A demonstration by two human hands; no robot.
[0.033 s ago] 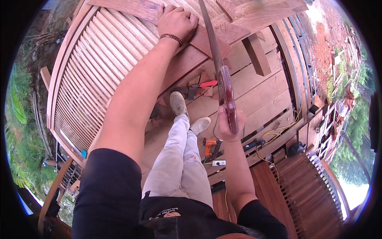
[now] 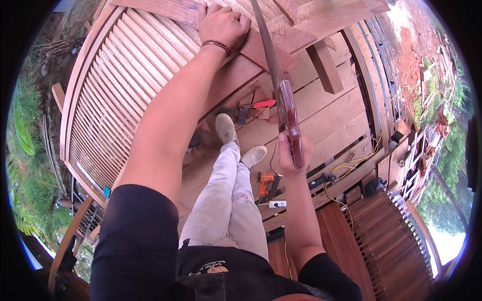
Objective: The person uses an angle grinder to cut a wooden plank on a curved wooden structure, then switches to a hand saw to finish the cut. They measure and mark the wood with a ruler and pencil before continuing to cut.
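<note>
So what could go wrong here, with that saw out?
The handsaw in the right hand has its blade close to the left hand; a slip sideways might cut it. The left hand leans on the reddish wood, with no clamp visible there, so the wood could perhaps shift. The red-handled tool lies on the floor near a shoe, where it might be stepped on.
</note>
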